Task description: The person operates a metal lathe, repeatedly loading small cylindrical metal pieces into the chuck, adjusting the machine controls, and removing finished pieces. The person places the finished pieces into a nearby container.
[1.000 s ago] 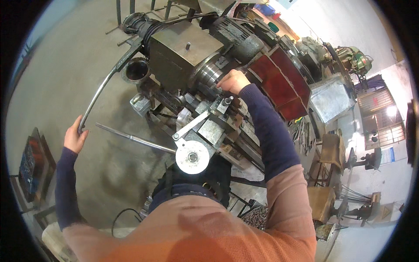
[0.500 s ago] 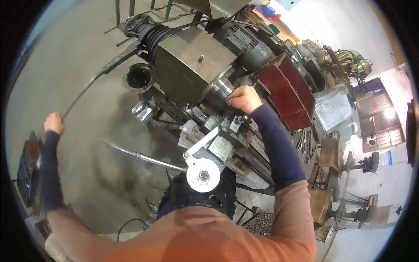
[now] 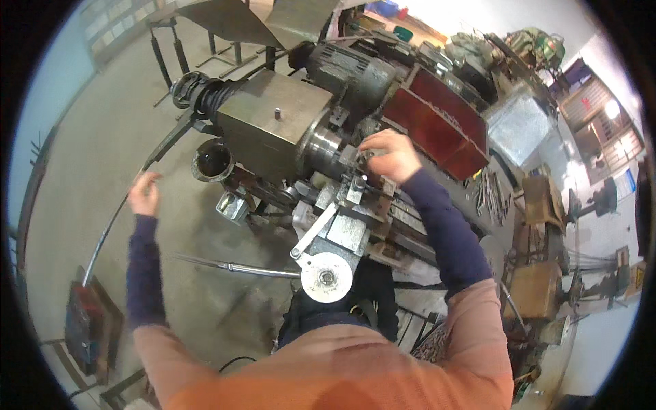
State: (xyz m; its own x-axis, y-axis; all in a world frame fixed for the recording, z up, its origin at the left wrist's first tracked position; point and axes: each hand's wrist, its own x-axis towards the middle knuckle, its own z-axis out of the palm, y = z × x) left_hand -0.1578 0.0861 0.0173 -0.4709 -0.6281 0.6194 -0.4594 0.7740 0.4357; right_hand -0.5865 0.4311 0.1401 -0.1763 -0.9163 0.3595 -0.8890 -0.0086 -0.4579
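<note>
My left hand [image 3: 144, 195] is beside a long thin metal rod [image 3: 107, 234], with its fingers apart. The rod slants from a black lever arm [image 3: 167, 143] on the lathe down to a dark box on the left. My right hand [image 3: 392, 154] is at the lathe's shiny round spindle nose [image 3: 324, 148], with curled fingers; whatever they hold is hidden. Just below that hand is the tool post [image 3: 356, 188]. Nearer to me are a flat crank handle [image 3: 316, 229] and a white round handwheel [image 3: 326, 277].
A red metal tray [image 3: 427, 113] and a motor [image 3: 352, 72] stand behind the spindle housing [image 3: 266, 102]. Several tools [image 3: 490, 195] lie on the right. A silver lever [image 3: 236, 267] sticks out left of the handwheel. The dark box [image 3: 85, 321] is on the floor.
My left hand has moved right and its fingers have loosened from the rod. My right hand has drawn back a little from the spindle nose. The view has shifted left.
</note>
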